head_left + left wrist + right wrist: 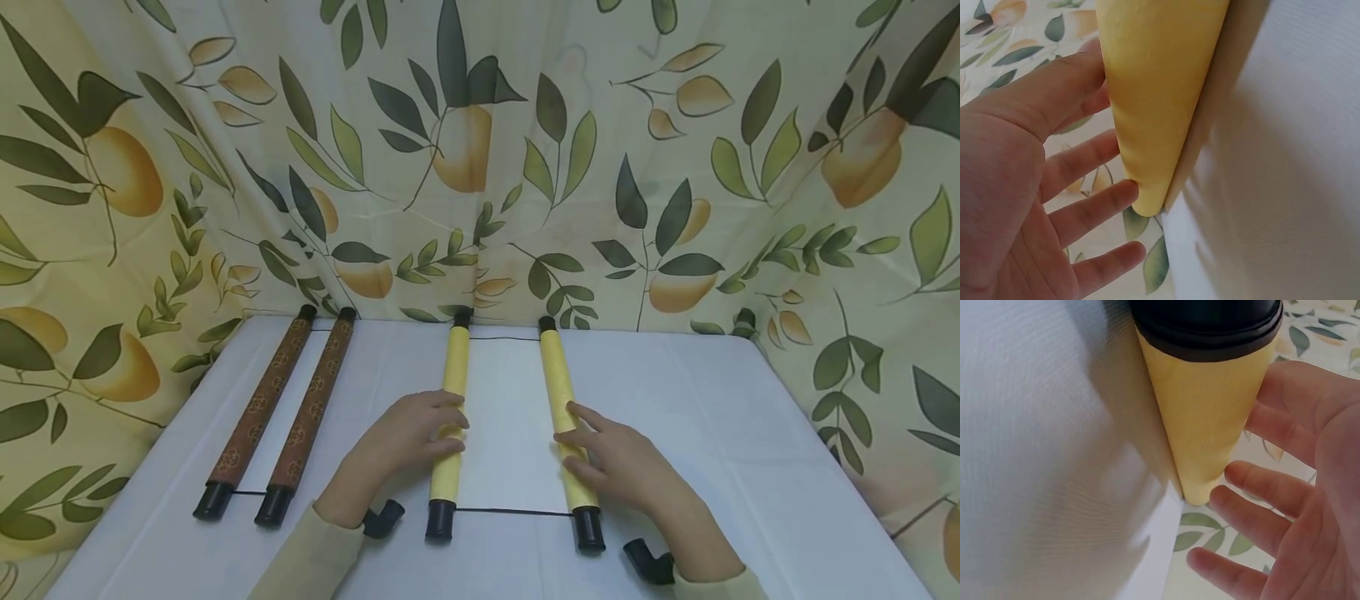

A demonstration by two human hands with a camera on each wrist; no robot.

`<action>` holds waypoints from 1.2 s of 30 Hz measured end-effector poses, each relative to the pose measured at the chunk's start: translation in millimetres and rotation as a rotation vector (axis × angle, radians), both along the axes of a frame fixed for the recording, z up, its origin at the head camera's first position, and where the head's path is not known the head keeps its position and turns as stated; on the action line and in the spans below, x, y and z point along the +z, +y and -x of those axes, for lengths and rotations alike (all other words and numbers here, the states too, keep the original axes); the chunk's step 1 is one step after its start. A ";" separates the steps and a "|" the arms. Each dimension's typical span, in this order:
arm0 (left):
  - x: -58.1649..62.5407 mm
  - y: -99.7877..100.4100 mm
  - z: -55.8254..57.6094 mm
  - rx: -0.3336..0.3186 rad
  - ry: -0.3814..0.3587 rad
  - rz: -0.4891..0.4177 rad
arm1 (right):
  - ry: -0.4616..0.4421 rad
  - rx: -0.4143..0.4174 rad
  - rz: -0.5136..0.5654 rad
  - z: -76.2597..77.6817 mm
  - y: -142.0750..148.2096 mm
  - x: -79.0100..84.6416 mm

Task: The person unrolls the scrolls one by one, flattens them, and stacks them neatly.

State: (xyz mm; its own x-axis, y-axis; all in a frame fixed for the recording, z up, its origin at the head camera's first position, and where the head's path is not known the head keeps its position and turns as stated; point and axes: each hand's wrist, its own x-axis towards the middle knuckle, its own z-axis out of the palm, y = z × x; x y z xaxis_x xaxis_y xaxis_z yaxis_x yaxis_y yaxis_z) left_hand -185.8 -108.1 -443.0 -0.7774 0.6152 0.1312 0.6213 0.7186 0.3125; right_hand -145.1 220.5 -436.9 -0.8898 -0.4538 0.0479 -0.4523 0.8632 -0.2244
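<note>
Two yellow tubes with black end caps lie lengthwise on the white table, a black cord running between them at the near end and another at the far end. My left hand rests at the left yellow tube, its fingertips on its surface. On the outer side of the right yellow tube is my right hand, fingertips touching it. Both wrist views show spread, mostly straight fingers and fingers beside the yellow surfaces. A bright white strip spans the gap between the tubes.
To the left lie two brown patterned tubes with black caps, also joined by cords. The white tabletop extends on both sides. A leaf-and-fruit printed curtain hangs right behind the table. Black curved pieces sit at both wrists.
</note>
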 end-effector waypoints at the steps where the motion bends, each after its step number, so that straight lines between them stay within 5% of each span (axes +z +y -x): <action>1: -0.1 -0.3 0.3 0.003 -0.004 0.002 | -0.002 -0.004 0.002 0.3 -0.1 0.6; 14: -2.3 -5.3 2.3 -0.036 0.028 -0.036 | -0.017 -0.033 0.016 -1.5 0.4 3.1; 26: -0.5 -5.9 0.3 0.040 -0.049 -0.017 | -0.027 -0.051 -0.019 0.3 3.2 3.2; 36: -0.6 -9.5 1.3 0.001 0.013 -0.054 | -0.079 -0.089 -0.021 2.3 6.0 3.5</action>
State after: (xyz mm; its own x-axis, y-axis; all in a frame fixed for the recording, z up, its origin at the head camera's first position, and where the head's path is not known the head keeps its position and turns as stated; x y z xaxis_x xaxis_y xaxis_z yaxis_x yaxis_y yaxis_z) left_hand -187.1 -117.6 -443.5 -0.7762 0.6057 0.1748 0.6247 0.7017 0.3426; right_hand -147.5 226.5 -433.4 -0.9271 -0.3734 -0.0327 -0.3557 0.9039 -0.2376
